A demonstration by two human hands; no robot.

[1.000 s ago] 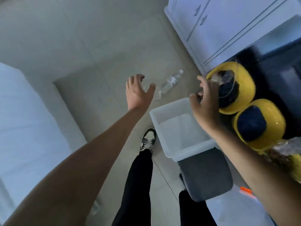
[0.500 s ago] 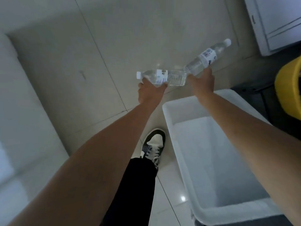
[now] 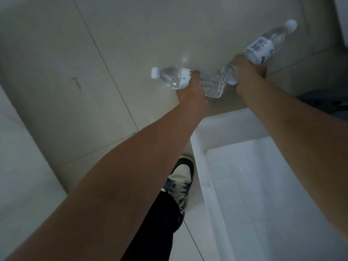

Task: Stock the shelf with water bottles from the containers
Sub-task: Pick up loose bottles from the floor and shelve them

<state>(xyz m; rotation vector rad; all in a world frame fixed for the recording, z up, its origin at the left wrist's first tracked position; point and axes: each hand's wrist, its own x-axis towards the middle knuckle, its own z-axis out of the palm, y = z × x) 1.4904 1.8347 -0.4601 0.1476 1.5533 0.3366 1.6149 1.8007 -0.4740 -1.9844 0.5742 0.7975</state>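
- Shoe (image 3: 181,174) planted just beside the bin (image 3: 199,166) — easy to kick or trip over when turning away with both hands full.
- No bottles to be seen in the visible part of the bin; light then, by the look of it, and apt to slide or tip under a knock from a forearm crossing its rim.
- Left hand (image 3: 190,91) wrapped round the middle of the left bottle (image 3: 167,78), cap pointing left. Held sideways on smooth plastic, so liable to slip or twist under a loose grip.
- Right hand (image 3: 248,72) closed round the lower body of the right bottle (image 3: 263,46), cap pointing up and away. Gripped near the base with most of the length sticking out — prone to lever out of the fingers on a quick swing.
- Bases close together between the hands, perhaps touching; likely to clash on the lift and jolt one loose.
- Cannot tell whether resting on the floor (image 3: 94,53) or just above it. Hard tile: after a drop, a bounce, a roll, maybe a split.
- White unit (image 3: 343,16) near the right cap, within reach of a careless swing. No shelf in view, so a carry ahead with no spare hand for a catch.
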